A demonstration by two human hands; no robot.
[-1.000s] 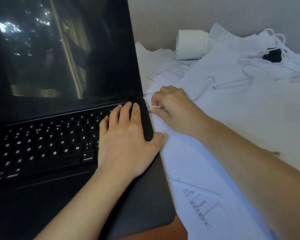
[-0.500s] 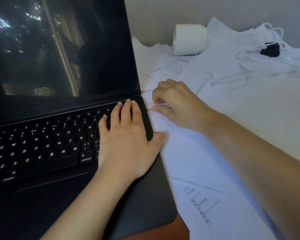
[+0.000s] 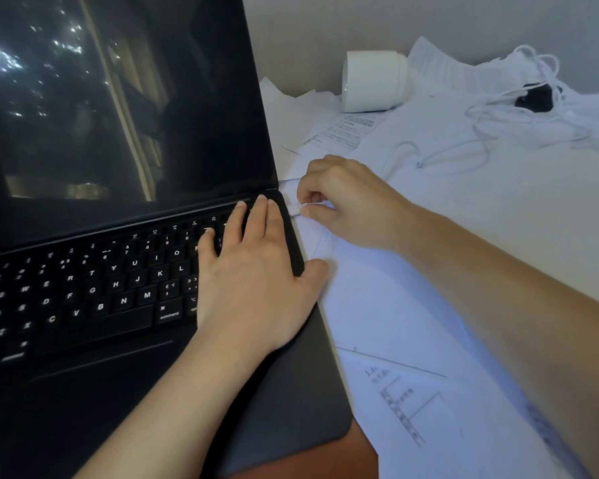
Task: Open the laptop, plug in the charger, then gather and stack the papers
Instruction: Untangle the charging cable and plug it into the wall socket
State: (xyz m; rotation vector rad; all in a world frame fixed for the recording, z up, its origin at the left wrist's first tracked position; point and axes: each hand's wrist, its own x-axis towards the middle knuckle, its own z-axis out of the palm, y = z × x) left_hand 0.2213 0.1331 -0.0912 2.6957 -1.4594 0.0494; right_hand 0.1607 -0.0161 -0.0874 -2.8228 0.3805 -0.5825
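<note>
Laptop [image 3: 83, 392] open on the table [image 3: 363, 458], screen dark. Left hand [image 3: 253, 281] laid palm down on the right end of the keyboard, fingers straight and close together, tips near the hinge corner, thumb spread past the laptop's right edge onto the papers [image 3: 395, 305]; nothing gripped. Right hand [image 3: 346, 205] just beside that edge, wrist low over the papers, fingers curled, thumb and forefinger pinching the white charger plug [image 3: 295, 210] against the laptop's side near the rear corner. Seating in the port: cannot tell. White cable [image 3: 457, 153] looped across the loose papers toward a dark block [image 3: 536, 96], near a white roll [image 3: 374, 81] lying on its side.
</note>
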